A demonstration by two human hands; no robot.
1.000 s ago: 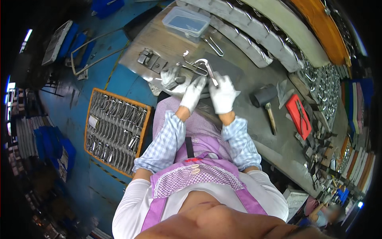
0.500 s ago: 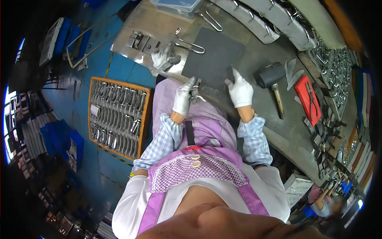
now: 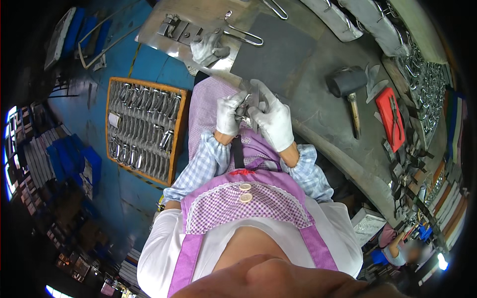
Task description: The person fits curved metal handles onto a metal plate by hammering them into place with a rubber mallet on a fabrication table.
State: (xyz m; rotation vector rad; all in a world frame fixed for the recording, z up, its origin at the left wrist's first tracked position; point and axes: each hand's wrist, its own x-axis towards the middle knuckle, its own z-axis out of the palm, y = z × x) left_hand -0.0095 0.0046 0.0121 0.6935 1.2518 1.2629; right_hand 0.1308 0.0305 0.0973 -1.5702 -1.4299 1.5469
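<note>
My left hand (image 3: 227, 116), in a white glove, is closed on a small shiny bent metal piece (image 3: 242, 110) over my lap, at the bench's near edge. My gloved right hand (image 3: 274, 121) is brought up against it, its fingers closed round a thin flat grey strip (image 3: 255, 94). The strip lies alongside the metal piece; whether they touch is hidden by the fingers. Beyond my hands, a dark grey mat (image 3: 271, 49) covers part of the metal bench, with a bent metal rod (image 3: 243, 37) at its left.
A crumpled grey glove (image 3: 206, 48) and a metal fixture (image 3: 178, 31) lie far left. To the right are a black-headed mallet (image 3: 346, 82), pliers on a red tray (image 3: 391, 119) and piled metal hooks (image 3: 422, 94). A wooden-framed box (image 3: 108, 119) of metal parts stands left.
My right hand has come left and nearer from over the mat, bringing the grey strip to the metal piece. My left hand still holds that piece, now turned differently.
</note>
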